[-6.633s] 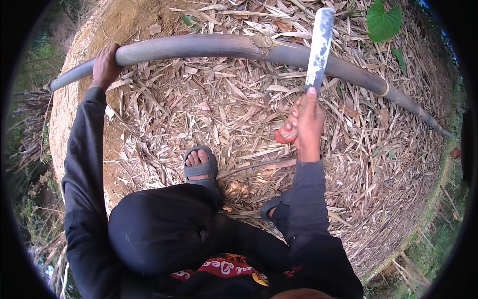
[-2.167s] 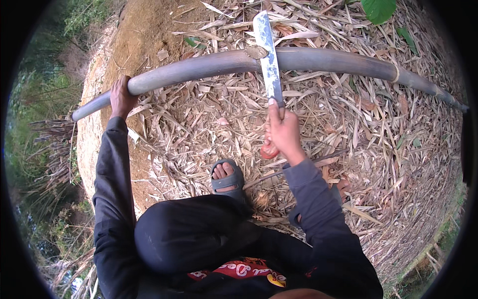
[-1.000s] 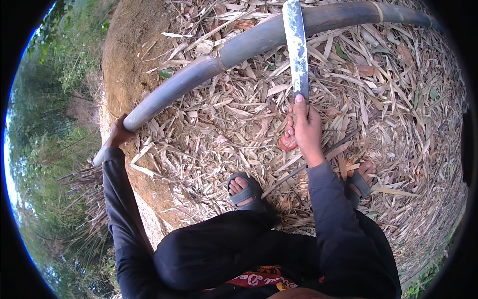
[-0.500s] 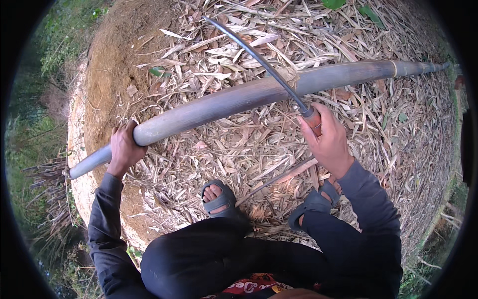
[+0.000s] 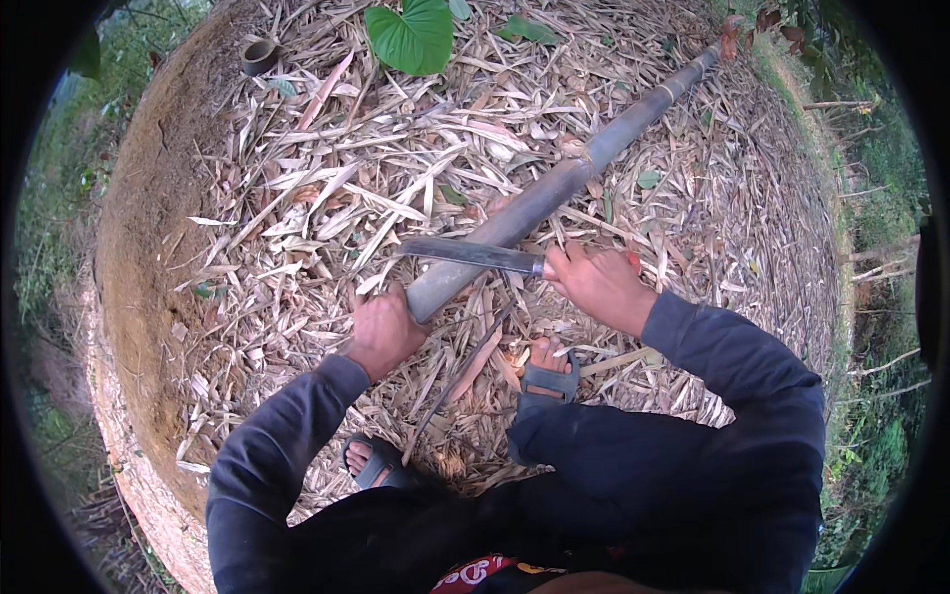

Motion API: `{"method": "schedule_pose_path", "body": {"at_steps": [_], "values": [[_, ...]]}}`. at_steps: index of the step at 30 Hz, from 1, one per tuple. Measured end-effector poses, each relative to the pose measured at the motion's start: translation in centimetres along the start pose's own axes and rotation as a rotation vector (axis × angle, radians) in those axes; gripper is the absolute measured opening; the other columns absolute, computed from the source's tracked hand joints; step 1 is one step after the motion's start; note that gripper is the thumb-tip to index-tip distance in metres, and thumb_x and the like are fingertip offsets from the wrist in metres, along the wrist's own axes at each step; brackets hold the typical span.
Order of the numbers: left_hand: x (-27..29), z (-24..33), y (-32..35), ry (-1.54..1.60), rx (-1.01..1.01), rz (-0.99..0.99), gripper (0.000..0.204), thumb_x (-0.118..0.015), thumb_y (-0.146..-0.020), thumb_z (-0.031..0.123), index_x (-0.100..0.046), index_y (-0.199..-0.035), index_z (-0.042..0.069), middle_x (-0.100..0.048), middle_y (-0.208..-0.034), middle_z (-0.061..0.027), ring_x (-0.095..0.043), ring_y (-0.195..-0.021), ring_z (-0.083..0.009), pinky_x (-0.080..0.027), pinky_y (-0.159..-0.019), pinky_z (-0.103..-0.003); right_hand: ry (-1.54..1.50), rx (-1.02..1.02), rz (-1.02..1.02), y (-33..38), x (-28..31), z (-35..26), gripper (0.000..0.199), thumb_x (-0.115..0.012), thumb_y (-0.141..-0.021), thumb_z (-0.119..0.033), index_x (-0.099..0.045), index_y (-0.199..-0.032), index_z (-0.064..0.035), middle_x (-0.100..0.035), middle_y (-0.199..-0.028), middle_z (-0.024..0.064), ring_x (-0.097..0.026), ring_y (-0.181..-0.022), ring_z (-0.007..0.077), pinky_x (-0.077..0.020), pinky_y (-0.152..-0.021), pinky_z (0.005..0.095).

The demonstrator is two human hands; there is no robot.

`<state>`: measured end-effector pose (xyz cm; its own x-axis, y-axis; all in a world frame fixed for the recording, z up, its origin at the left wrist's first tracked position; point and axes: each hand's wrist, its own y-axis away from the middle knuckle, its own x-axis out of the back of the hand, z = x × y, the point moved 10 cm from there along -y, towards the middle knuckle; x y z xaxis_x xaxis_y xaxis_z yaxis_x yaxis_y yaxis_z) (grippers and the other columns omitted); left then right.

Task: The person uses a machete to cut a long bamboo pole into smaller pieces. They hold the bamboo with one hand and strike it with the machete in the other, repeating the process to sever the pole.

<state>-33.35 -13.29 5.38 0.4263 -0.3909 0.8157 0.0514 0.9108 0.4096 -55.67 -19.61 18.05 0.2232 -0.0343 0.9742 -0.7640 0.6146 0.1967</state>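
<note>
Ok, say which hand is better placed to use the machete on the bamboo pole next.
The right hand, I'd judge: its grip is closed on the machete, whose blade crosses over the bamboo pole. The left hand is at the pole's near end.

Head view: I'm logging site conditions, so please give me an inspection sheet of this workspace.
Surface: dry leaf litter, brown soil at left.
Work items: long knife, crossing over grey pole; contact unclear.
Clutter: thin stick between the sandals; hollow round piece and green leaf farther off.
Hands: left hand grips the grey pole; right hand holds the long knife.
Cables: nothing seen.
Surroundings: green vegetation on both sides.
</note>
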Motion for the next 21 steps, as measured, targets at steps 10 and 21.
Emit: {"method": "schedule_pose_path", "body": {"at_steps": [10, 21], "values": [[-7.5, -4.9, 2.4, 0.532, -0.099, -0.427, 0.122, -0.079, -0.067, 0.076, -0.043, -0.143, -0.013, -0.064, -0.123, -0.0313, -0.064, -0.117, -0.0383, -0.047, -0.105, -0.042, -0.175, -0.266, -0.167, 1.6, -4.1, 9.3, 0.026, -0.058, -0.099, -0.025, -0.048, -0.102, -0.0019, -0.065, -0.069, 0.0208, -0.068, -0.064, 0.0403, -0.0542, -0.059, 0.0499], [-13.0, -10.7, 9.5, 0.943, 0.271, -1.024, 0.063, -0.092, -0.073, 0.031, -0.065, -0.12, -0.003, -0.074, -0.099, -0.0108, -0.071, -0.088, -0.0225, -0.056, -0.085, -0.036, -0.077, 0.113, 0.047, -2.3, -4.9, 2.0, 0.026, -0.06, -0.098, -0.025, -0.05, -0.1, -0.0014, -0.061, -0.071, 0.0125, -0.067, -0.057, 0.0272, -0.0545, -0.051, 0.0396]]}}
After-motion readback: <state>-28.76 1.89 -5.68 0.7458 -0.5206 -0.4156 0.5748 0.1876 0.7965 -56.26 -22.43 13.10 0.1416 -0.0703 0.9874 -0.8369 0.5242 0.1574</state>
